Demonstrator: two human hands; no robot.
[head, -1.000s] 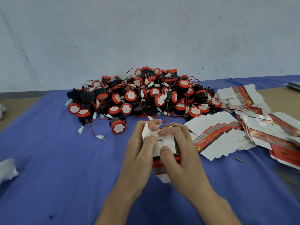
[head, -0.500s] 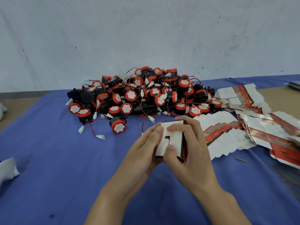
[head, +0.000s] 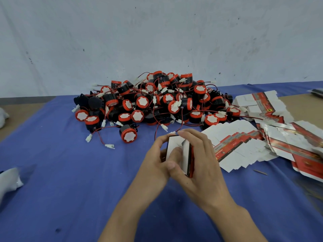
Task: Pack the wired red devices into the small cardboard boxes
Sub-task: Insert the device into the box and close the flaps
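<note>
Mostly, left hand (head: pixel 153 165) and right hand (head: pixel 204 165) cover the small box (head: pixel 175 142).

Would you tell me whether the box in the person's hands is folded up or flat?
Folded up: the box shows a white face and a red side, gripped between left hand and right hand.

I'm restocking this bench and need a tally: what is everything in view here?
wired red devices: dozens, red and black, piled at the cloth's far side
flat box blanks: many, white and red, fanned out on the right
small cardboard box: one, white and red, between both hands
cloth: one, blue, under everything
white scraps: two, left edge
left hand: grips the box's left side
right hand: grips its right side
</note>
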